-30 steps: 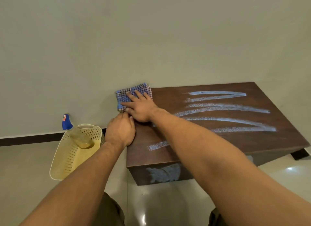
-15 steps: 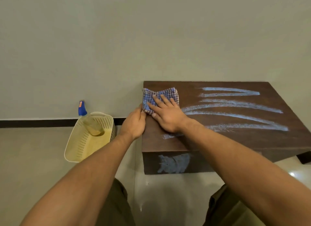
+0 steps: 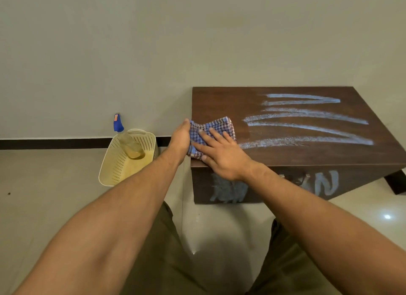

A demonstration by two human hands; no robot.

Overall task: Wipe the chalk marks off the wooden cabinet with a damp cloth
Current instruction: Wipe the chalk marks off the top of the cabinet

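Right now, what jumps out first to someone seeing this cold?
The pale blue chalk streaks zigzagging across the right of the dark wooden cabinet top, with more scrawl on its front face. Next, the checked cloth at the top's left edge, right hand flat on it, left hand at its side. On the floor to the left, a cream basket holds a spray bottle.

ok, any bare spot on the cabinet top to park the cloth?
Bare wood on the dark wooden cabinet between its left edge and the blue chalk strokes. Near-left corner is crowded: both hands on the blue checked cloth. Right of that, strokes run nearly to the right edge.
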